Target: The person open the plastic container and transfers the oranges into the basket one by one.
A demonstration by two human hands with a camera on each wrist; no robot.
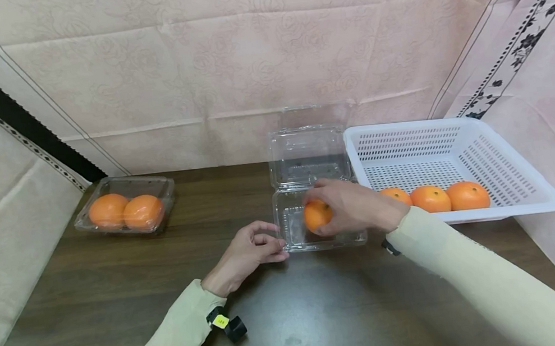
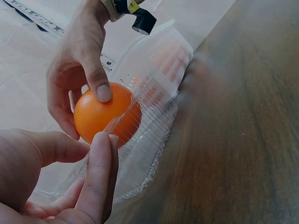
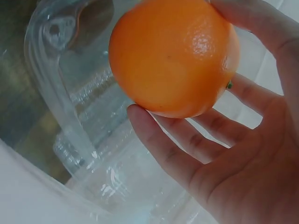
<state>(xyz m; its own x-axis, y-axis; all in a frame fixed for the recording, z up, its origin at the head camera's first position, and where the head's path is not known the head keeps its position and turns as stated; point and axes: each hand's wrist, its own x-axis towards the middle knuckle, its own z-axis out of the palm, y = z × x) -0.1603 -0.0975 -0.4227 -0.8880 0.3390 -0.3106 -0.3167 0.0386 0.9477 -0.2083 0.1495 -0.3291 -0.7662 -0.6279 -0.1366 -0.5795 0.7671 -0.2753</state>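
Note:
An orange (image 3: 173, 58) is gripped between the thumb and fingers of my right hand (image 1: 347, 205). In the head view the fruit overlaps the base of an open clear plastic clamshell box (image 1: 294, 233), whose lid (image 1: 308, 155) stands raised at the back. My left hand (image 1: 252, 251) pinches the near left rim of the box. Seen from the left wrist, the thumb and fingertips (image 2: 100, 149) meet at that rim, and the orange shows partly through the clear wall.
To the right, a white perforated basket (image 1: 523, 192) holds several oranges (image 1: 468, 195) along its near side. At the far left sits a closed clear box (image 1: 165, 193) with two oranges (image 1: 143, 212) visible. A patterned cloth (image 1: 247, 74) hangs behind the dark wooden table (image 1: 293, 318).

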